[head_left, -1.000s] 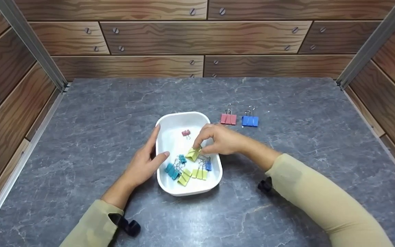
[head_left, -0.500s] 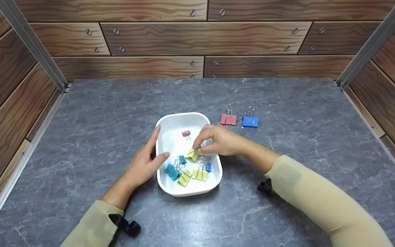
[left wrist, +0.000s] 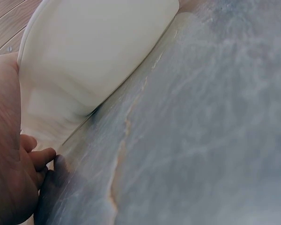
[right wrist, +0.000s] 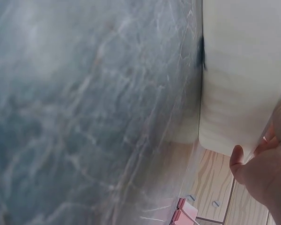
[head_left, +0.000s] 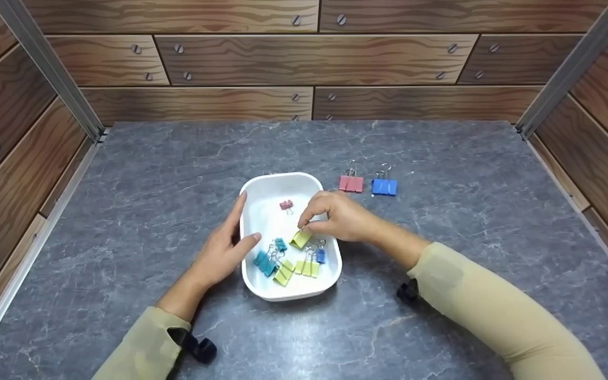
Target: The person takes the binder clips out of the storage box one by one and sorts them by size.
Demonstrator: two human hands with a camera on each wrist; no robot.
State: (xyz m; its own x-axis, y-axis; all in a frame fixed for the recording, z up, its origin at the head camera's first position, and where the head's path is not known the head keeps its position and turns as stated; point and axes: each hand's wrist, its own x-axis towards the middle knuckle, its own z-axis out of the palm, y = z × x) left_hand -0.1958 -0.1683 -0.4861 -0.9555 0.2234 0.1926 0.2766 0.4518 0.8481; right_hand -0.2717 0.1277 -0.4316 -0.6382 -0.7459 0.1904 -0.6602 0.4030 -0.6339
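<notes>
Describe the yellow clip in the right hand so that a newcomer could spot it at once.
On the grey table stands a white tray. The right hand reaches in over its right side and pinches the yellow clip; the other two yellow clips lie free of any hand, nearer the person.

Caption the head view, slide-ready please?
Right hand pinches a yellow clip in the white tub that the left hand holds.

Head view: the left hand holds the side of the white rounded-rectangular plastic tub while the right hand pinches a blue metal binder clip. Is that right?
Not quite: the right hand pinches a yellow-green metal binder clip, not a blue one, as the head view shows. The left hand does hold the side of the white rounded-rectangular plastic tub.
</notes>
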